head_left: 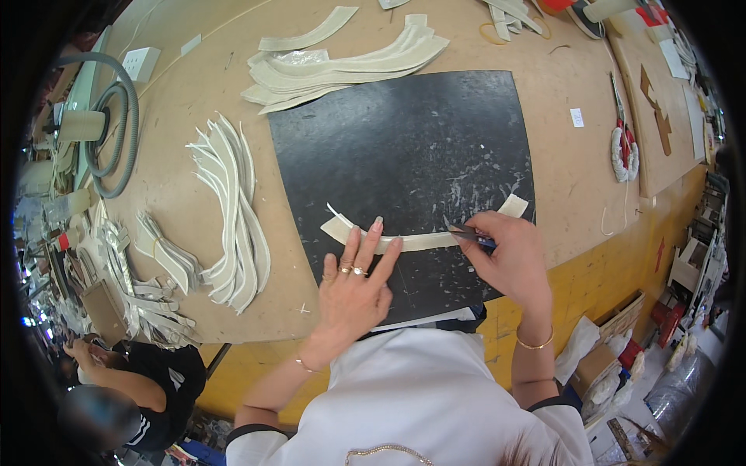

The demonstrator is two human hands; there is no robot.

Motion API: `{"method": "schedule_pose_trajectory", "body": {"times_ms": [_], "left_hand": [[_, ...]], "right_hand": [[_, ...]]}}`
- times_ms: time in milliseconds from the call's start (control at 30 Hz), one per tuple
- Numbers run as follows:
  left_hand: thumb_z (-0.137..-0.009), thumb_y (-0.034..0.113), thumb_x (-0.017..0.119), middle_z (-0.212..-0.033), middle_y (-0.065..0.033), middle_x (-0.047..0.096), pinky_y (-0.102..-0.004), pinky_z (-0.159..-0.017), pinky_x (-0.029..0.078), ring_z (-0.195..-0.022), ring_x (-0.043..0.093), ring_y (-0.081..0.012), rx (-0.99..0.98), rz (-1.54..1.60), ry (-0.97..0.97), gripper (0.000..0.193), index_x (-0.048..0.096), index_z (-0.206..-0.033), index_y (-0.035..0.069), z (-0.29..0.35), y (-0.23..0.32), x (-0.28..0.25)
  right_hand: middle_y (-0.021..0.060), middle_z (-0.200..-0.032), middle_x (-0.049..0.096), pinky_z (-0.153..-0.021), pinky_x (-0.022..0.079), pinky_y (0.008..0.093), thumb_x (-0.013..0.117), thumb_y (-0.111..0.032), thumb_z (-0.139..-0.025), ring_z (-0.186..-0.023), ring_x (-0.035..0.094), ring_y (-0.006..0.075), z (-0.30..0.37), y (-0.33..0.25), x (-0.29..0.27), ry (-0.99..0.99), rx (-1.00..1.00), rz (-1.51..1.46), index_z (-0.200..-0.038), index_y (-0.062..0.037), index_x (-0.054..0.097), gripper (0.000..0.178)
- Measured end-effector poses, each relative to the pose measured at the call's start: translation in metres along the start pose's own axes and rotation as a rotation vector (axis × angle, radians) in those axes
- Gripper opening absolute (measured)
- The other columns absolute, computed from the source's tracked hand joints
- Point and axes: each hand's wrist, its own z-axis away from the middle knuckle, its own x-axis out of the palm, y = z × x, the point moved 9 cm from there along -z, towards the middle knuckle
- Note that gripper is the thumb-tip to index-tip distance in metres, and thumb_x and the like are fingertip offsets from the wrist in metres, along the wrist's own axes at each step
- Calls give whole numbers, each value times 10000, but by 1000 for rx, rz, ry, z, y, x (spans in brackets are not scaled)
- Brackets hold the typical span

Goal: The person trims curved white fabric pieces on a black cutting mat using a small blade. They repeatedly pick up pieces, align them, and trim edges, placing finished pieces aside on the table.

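Curved cream strip [423, 243], one piece, lies along the near part of a black mat [396, 155], its two ends bending away from the person. One desk [575, 171] bears that single mat and five groups of pale strips: a broad stack [350, 70] at the mat's far edge, a long bundle [237, 217] to its left, a scattered pile [155, 308] at the far left, a short banded bundle [169, 256] between those two, and a small heap [509, 14] at the far right. Strips within each overlap too much to count. One pair of red-handled scissors [617, 147] lies well apart, to the right. Left hand [353, 291]: fingers spread, resting on the strip and covering part of its left half. Right hand [509, 248]: fingers closed around one dark-bladed tool [466, 232], partly hiding it and the strip's right half. One small white tag [576, 117] lies between mat and scissors.
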Motion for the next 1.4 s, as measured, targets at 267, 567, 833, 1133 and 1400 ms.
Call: {"method": "schedule_pose_trajectory", "body": {"times_ms": [267, 567, 833, 1133, 1400], "left_hand": [[-761, 132, 624, -1603, -141, 264, -511, -1096, 325, -1427, 331, -364, 207, -139, -61, 776, 383, -1497, 92, 3, 5, -10], [-887, 183, 583, -1559, -216, 315, -512, -1142, 270, -1447, 306, -352, 120, -94, 140, 619, 411, -1450, -8, 12, 9, -13], [-912, 221, 599, -1546, -213, 346, -509, -1173, 201, -1443, 323, -352, 95, 21, 61, 604, 427, -1445, -8, 12, 12, 3], [-903, 213, 603, -1550, -183, 353, -520, -1172, 190, -1449, 324, -323, 69, 0, 90, 590, 451, -1441, 24, 12, 15, -1], [-898, 241, 582, -1544, -173, 369, -524, -1172, 173, -1455, 314, -306, -42, 37, 145, 634, 418, -1467, 14, 10, 17, 4]], "right_hand": [[87, -664, 641, -508, 417, 322, 740, -166, -828, -512, 570, 215, 11, 1, 6, 37, -5, -71, -813, -37, 701, 136], [83, -680, 646, -531, 442, 316, 741, -150, -804, -544, 594, 218, 11, -4, 9, 13, -33, -44, -818, -34, 703, 123], [76, -693, 658, -517, 431, 294, 767, -111, -770, -550, 594, 186, 15, -27, 4, -19, -126, -259, -822, -26, 706, 117], [101, -662, 644, -512, 414, 299, 747, -130, -825, -536, 578, 187, 5, 10, 4, 0, 22, -83, -809, -6, 702, 133], [107, -667, 643, -515, 421, 322, 746, -157, -833, -531, 583, 216, 9, 15, 4, 65, 19, -107, -805, -6, 702, 160]]}}
